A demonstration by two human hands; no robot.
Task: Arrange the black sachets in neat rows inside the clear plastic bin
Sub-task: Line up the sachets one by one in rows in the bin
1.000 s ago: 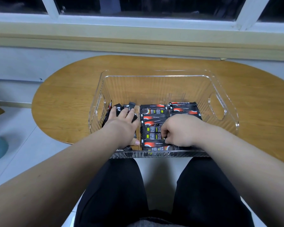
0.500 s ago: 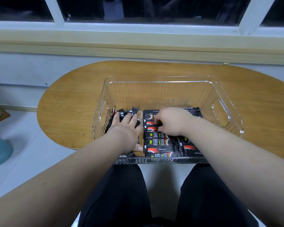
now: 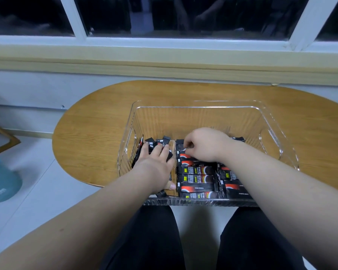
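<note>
Black sachets [image 3: 197, 178] lie inside the clear plastic bin [image 3: 195, 108], all in its near half, where both grips are. The left grip [image 3: 154, 166] is wide open. Its palm faces down and its fingers are straight and spread, pressing on a loose bunch [image 3: 165, 140] of sachets that stand on end and lean at odd angles. Their tops poke out just beyond its fingertips, and its thumb reaches sideways along the bin's near wall.

Just right of that grip, across a narrow bare strip of bin floor, runs a middle row [image 3: 198, 169] of sachets laid flat, label up, each touching the next. The right grip [image 3: 205, 147] sits at the far end of that row, knuckles up and fingers curled down. Its thumb and forefinger pinch the far sachet [image 3: 180, 147] there. Between this grip and the person, the row runs on to the bin's near wall.

On the outer side of the right grip, partly under the forearm, a second row [image 3: 233, 189] lies flat against the first. One sachet end [image 3: 239, 138] shows just beyond the wrist.

The bin rests on an oval wooden counter [image 3: 98, 137] below a window sill [image 3: 164, 63]. Well left of the left grip, a blue tub [image 3: 2, 180] stands on the tiled floor [image 3: 37, 191]. Black trousers [image 3: 144, 240] show beneath the arms.
</note>
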